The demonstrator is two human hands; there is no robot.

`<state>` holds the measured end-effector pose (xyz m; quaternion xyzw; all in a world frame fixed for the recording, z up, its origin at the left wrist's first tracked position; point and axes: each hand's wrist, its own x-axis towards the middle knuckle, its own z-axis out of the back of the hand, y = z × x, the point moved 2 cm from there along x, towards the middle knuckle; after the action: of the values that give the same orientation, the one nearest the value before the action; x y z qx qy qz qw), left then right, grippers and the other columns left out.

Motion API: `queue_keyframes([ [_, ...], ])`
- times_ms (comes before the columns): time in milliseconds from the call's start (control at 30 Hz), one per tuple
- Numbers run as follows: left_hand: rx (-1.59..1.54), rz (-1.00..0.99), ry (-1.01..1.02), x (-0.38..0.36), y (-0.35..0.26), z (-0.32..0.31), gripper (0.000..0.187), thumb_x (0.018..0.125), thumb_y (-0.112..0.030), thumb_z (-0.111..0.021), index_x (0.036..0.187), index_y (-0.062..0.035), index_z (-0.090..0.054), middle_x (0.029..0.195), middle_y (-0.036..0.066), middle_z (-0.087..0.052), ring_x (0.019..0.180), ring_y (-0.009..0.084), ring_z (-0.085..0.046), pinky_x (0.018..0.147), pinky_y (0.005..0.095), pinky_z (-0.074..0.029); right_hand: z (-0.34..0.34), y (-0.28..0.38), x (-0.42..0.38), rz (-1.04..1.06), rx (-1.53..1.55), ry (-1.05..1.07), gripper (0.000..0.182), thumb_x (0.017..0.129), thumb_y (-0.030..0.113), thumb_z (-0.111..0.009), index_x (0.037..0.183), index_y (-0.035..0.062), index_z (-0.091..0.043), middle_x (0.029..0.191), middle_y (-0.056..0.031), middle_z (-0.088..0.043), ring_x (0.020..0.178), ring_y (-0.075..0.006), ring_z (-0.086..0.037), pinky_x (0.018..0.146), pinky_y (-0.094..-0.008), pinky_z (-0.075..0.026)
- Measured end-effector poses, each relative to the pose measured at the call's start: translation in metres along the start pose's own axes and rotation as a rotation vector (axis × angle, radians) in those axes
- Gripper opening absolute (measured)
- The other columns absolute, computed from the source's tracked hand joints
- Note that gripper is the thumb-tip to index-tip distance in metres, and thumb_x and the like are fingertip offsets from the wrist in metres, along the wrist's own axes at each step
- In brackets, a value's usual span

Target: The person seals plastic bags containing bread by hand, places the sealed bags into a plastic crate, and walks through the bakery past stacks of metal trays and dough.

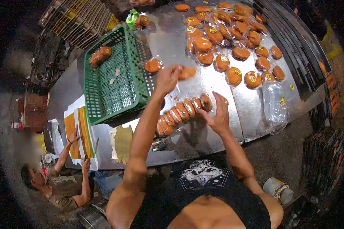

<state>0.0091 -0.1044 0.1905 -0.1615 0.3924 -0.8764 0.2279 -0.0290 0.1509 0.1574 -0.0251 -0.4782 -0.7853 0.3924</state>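
Note:
My left hand [167,79] is closed on the near end of a wrapped bun [187,73], which is blurred by motion over the metal table. Below it runs a curved row of wrapped buns [179,113], standing on edge and pressed together. At the right end of that row is my right hand [219,115], its thumb and fingers apart beside the last bun [206,102]. Another wrapped bun [153,65] lies just left of my left hand, against the green crate [138,100].
A heap of wrapped buns [225,30] with yellow labels covers the back right. Clear plastic bags [275,103] lie at the right edge. Inside the crate are a few buns [100,56]. To the left, a person [65,183] works a knife [96,144] beside a sheet cake [87,131].

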Motion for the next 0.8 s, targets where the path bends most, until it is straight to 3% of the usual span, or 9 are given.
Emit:
queue_keyframes([
  [67, -0.232, 0.028, 0.204, -0.046, -0.013, 0.023, 0.038, 0.097, -0.034, -0.054, 0.105, -0.002, -0.071, 0.091, 0.012, -0.073, 0.084, 0.0194, -0.067, 0.081, 0.0338, -0.051, -0.002, 0.031, 0.011, 0.162, -0.051, -0.091, 0.077, 0.073, 0.032, -0.084, 0.132, -0.0009, -0.048, 0.119, -0.0213, -0.06, 0.111, -0.0354, -0.059, 0.11, -0.0523, -0.029],
  [167, -0.692, 0.197, 0.448, -0.104, -0.016, 0.044, 0.055, 0.1, -0.046, -0.047, 0.109, 0.0044, -0.068, 0.102, 0.013, -0.072, 0.095, 0.023, -0.068, 0.092, 0.035, -0.05, -0.023, 0.047, 0.004, 0.119, 0.116, 0.401, 0.08, 0.072, 0.035, -0.085, 0.135, 0.0007, -0.047, 0.121, -0.0213, -0.06, 0.111, -0.0364, -0.06, 0.107, -0.0494, -0.036],
  [233, -1.525, 0.268, 0.189, -0.151, -0.032, 0.035, 0.069, 0.102, -0.055, -0.031, 0.119, 0.0051, -0.062, 0.114, 0.017, -0.067, 0.099, 0.0281, -0.066, 0.1, 0.0446, -0.047, -0.038, 0.065, -0.02, 0.037, 0.285, 0.274, 0.065, 0.079, 0.035, -0.08, 0.128, 0.0021, -0.054, 0.114, -0.0175, -0.063, 0.107, -0.0309, -0.062, 0.097, -0.0411, -0.047],
  [267, -1.571, 0.176, 0.04, -0.168, -0.021, 0.023, 0.06, 0.102, -0.05, -0.041, 0.124, 0.0035, -0.058, 0.118, 0.017, -0.065, 0.102, 0.029, -0.066, 0.098, 0.0446, -0.05, -0.056, 0.062, -0.034, -0.074, 0.477, 0.261, 0.06, 0.081, 0.034, -0.079, 0.126, 0.002, -0.055, 0.113, -0.0167, -0.064, 0.107, -0.0294, -0.062, 0.094, -0.0393, -0.048],
  [433, -1.26, 0.343, -0.264, -0.246, 0.005, 0.017, 0.033, 0.099, -0.025, -0.058, 0.117, 0.0027, -0.062, 0.109, 0.011, -0.067, 0.095, 0.0186, -0.067, 0.084, 0.0305, -0.056, -0.07, 0.095, -0.085, -0.511, 0.718, 0.499, 0.05, 0.088, 0.025, -0.072, 0.126, -0.0011, -0.053, 0.116, -0.0177, -0.063, 0.107, -0.028, -0.063, 0.092, -0.0374, -0.049],
  [533, -1.258, 0.419, -0.33, -0.268, 0.009, 0.033, 0.03, 0.1, -0.024, -0.058, 0.112, 0.0021, -0.066, 0.104, 0.008, -0.069, 0.089, 0.0146, -0.065, 0.079, 0.0283, -0.054, -0.068, 0.13, -0.106, -0.144, 0.356, 0.21, 0.051, 0.09, 0.02, -0.069, 0.133, -0.002, -0.049, 0.123, -0.022, -0.062, 0.112, -0.0302, -0.062, 0.091, -0.0378, -0.051],
  [633, -0.702, 0.405, -0.237, -0.288, 0.013, 0.047, 0.028, 0.1, -0.024, -0.057, 0.105, -0.0005, -0.07, 0.101, 0.006, -0.069, 0.085, 0.0142, -0.065, 0.074, 0.0269, -0.053, -0.067, 0.167, -0.113, 0.384, 0.101, -0.047, 0.055, 0.091, 0.016, -0.066, 0.139, -0.0024, -0.044, 0.132, -0.026, -0.056, 0.118, -0.0318, -0.06, 0.09, -0.0381, -0.051],
  [667, -0.717, 0.497, -0.174, -0.295, 0.011, 0.048, 0.027, 0.099, -0.024, -0.059, 0.097, -0.0008, -0.073, 0.104, 0.006, -0.069, 0.096, 0.0144, -0.062, 0.08, 0.0275, -0.05, -0.071, 0.177, -0.115, 0.323, 0.214, -0.042, 0.057, 0.091, 0.014, -0.067, 0.141, -0.0007, -0.045, 0.13, -0.0262, -0.058, 0.115, -0.0326, -0.062, 0.092, -0.0379, -0.05],
  [800, -0.575, 0.024, -0.399, -0.307, 0.007, 0.061, 0.035, 0.094, -0.02, -0.066, 0.122, -0.0015, -0.059, 0.122, 0.012, -0.061, 0.114, 0.0185, -0.054, 0.097, 0.0343, -0.042, -0.069, 0.187, -0.115, -0.109, 0.583, 0.279, 0.026, 0.091, 0.011, -0.067, 0.114, -0.0002, -0.069, 0.112, -0.0178, -0.07, 0.097, -0.0264, -0.069, 0.087, -0.0323, -0.052],
])
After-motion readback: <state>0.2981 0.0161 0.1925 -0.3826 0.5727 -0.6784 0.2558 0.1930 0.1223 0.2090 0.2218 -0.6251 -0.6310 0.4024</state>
